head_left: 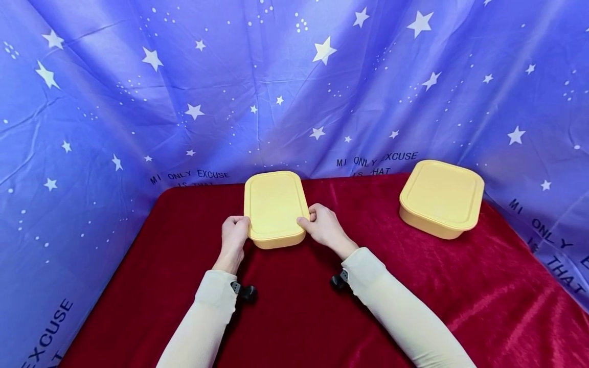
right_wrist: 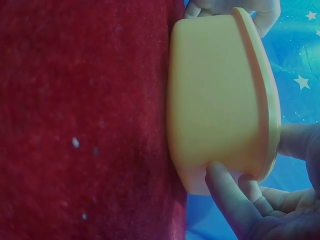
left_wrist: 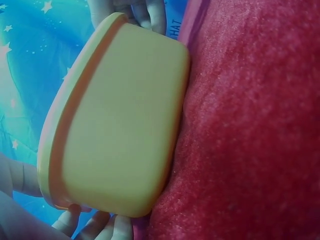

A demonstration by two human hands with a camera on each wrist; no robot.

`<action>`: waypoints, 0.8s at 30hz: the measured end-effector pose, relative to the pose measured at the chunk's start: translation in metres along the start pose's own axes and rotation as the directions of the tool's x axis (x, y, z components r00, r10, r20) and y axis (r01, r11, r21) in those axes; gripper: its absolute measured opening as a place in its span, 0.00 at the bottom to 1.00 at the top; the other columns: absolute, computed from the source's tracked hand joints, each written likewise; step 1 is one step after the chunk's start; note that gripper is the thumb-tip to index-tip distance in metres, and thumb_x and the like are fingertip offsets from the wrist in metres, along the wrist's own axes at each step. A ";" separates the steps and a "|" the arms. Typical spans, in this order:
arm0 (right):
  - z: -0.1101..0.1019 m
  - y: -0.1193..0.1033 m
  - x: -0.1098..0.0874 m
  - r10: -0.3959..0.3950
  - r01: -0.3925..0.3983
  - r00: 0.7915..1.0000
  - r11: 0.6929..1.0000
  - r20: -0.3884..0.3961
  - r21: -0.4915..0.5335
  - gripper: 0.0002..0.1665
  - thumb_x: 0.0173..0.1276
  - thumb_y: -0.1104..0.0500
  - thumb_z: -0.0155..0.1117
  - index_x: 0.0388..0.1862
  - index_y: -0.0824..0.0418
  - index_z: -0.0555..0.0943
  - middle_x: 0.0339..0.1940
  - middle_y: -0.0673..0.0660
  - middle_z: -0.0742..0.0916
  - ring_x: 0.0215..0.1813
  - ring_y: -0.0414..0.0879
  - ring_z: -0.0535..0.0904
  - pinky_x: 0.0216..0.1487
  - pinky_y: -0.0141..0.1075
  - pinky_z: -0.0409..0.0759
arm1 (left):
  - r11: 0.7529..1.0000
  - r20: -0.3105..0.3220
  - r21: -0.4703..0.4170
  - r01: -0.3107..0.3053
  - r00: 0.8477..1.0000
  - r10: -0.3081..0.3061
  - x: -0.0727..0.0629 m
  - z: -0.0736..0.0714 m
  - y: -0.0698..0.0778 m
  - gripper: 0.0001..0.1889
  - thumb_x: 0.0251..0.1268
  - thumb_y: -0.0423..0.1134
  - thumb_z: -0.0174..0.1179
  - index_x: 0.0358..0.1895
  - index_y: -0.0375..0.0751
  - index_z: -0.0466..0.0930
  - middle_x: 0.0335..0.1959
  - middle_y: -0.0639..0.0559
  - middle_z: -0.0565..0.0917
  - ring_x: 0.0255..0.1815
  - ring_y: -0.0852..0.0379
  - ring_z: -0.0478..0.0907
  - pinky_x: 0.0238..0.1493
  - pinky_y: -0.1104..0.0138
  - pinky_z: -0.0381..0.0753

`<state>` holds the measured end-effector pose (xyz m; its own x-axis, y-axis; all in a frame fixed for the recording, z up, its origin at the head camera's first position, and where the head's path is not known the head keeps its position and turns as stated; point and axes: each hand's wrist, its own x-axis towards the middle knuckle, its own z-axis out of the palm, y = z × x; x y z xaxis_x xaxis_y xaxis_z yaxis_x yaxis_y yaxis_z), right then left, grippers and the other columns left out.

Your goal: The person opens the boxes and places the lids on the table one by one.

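A yellow lidded food container (head_left: 276, 207) sits on the red cloth near its far edge, lid on. Its left side is gripped by my left hand (head_left: 233, 236), thumb at the lid's rim. On the opposite side my right hand (head_left: 323, 225) holds it, thumb on the lid's edge and fingers along the side wall. From the left wrist, the container's near wall (left_wrist: 120, 120) looks flush with the cloth, and left fingertips (left_wrist: 97, 225) touch the lower end. In the right wrist view, right fingers (right_wrist: 230, 195) press on the side wall below the lid (right_wrist: 267, 110).
Another yellow lidded container (head_left: 442, 197) stands farther right on the red cloth (head_left: 285, 306), close to the table's right edge. A blue curtain with white stars (head_left: 276, 92) hangs behind the table and along its sides.
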<state>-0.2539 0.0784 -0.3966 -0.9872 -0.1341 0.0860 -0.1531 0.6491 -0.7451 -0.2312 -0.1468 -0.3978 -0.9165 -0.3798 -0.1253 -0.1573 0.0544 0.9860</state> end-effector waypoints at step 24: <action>0.000 0.002 0.000 0.015 -0.016 1.000 1.000 0.025 0.024 0.22 0.63 0.47 0.64 0.45 0.63 0.75 0.35 0.55 0.77 0.36 0.47 0.73 0.37 0.36 0.71 | 0.999 0.039 0.033 0.035 0.999 -0.036 0.003 -0.005 -0.001 0.10 0.54 0.32 0.49 0.39 0.33 0.71 0.28 0.49 0.69 0.25 0.57 0.67 0.34 0.65 0.69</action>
<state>-0.2546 0.0801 -0.3979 -0.9880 -0.1431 0.0578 -0.1362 0.6330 -0.7620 -0.2324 -0.1525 -0.3983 -0.9241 -0.3448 -0.1648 -0.2008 0.0712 0.9770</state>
